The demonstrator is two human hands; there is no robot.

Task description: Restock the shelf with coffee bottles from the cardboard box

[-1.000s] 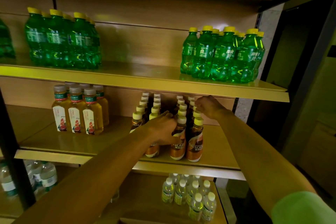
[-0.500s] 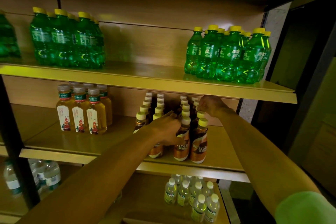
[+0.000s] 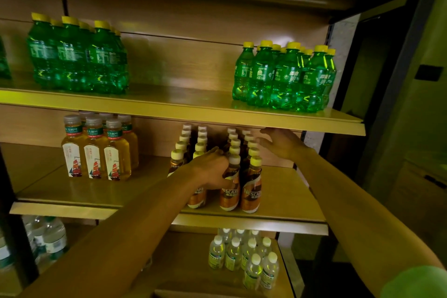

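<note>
The coffee bottles (image 3: pixel 229 184) are standing in four rows near the right end of the middle shelf (image 3: pixel 278 218), their front ones close to its front edge. The left hand (image 3: pixel 210 172) is wrapping around a front-row bottle, thumb across its label and fingers curled behind. The right hand (image 3: pixel 281 143) is hovering with fingers spread loosely beside the caps of the right-hand row, just under the upper shelf (image 3: pixel 193 111), gripping nothing. Tea bottles (image 3: pixel 96 150) are standing further left on the same shelf.
</note>
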